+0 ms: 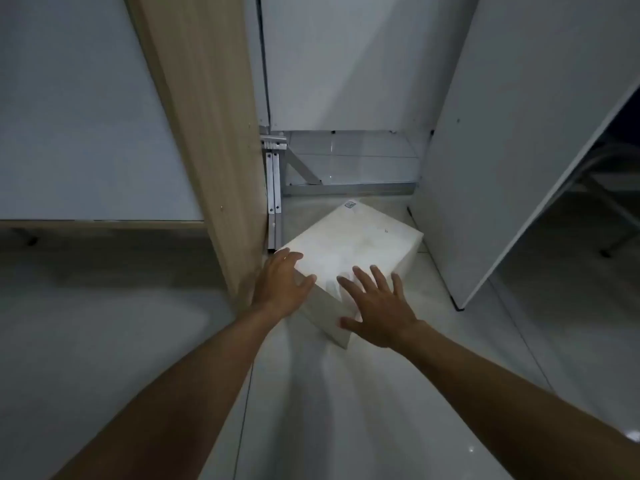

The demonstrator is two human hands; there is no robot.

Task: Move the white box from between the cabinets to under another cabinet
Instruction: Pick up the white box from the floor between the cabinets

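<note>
A white box (356, 244) sits on the pale floor in the gap between a wood-edged cabinet (204, 140) on the left and a white cabinet panel (485, 174) on the right, turned at an angle. My left hand (280, 289) is on the box's near left corner, fingers curled over the top edge. My right hand (377, 306) lies spread on the near right side, fingers on the top and thumb against the front face. A small label (350, 204) marks the box's far corner.
A metal bracket frame (277, 178) and rail stand at the back of the gap, just beyond the box. Left cabinet has a dark gap (104, 244) under it. Glossy tiled floor (329, 410) stretches toward me. Chair or table legs (609, 220) show at the far right.
</note>
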